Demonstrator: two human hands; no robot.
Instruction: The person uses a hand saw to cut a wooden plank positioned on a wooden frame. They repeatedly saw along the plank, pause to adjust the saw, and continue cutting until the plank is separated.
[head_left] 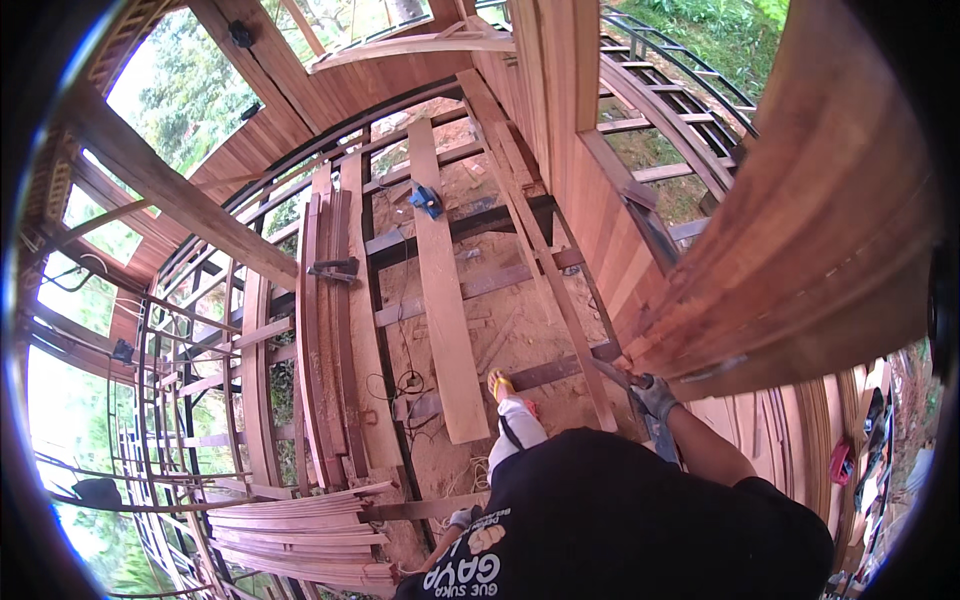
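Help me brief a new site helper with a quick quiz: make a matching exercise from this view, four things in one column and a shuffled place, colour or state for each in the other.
Things
1. Blue tool
2. Right hand
3. Sandal
4. Stack of thin boards

Place, colour or state
A. Wearing a grey glove
B. At the lower left of the picture
C. Lying on a long plank
D. Yellow

Right pairs: 1-C, 2-A, 3-D, 4-B
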